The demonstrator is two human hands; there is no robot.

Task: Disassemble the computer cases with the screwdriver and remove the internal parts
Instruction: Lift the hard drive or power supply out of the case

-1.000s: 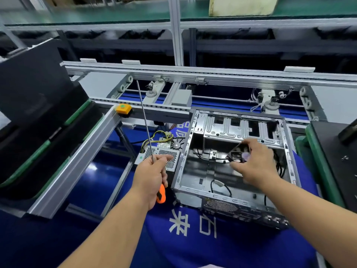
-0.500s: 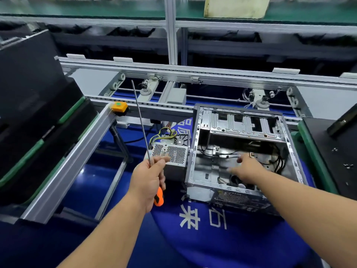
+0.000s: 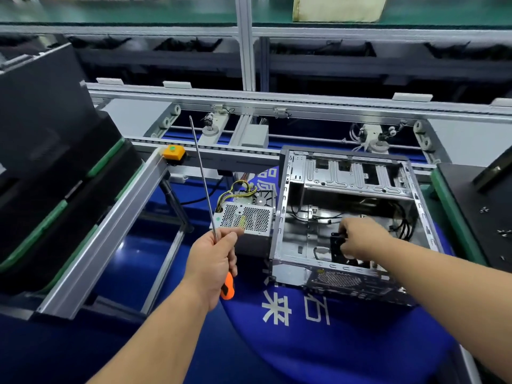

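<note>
Reaching into the open case point(image 3: 352, 217), right hand point(image 3: 360, 238) grips a black part point(image 3: 336, 245) near the front wall. Left hand point(image 3: 212, 261) clenches the screwdriver point(image 3: 205, 184), shaft up. PSU point(image 3: 245, 217) already out, beside case; cables remain inside.

The computer case point(image 3: 346, 217) is set on the cloth point(image 3: 332, 342), with the power supply point(image 3: 243, 217) just beside it on the left — the screws point(image 3: 501, 231) are scattered well right.
</note>
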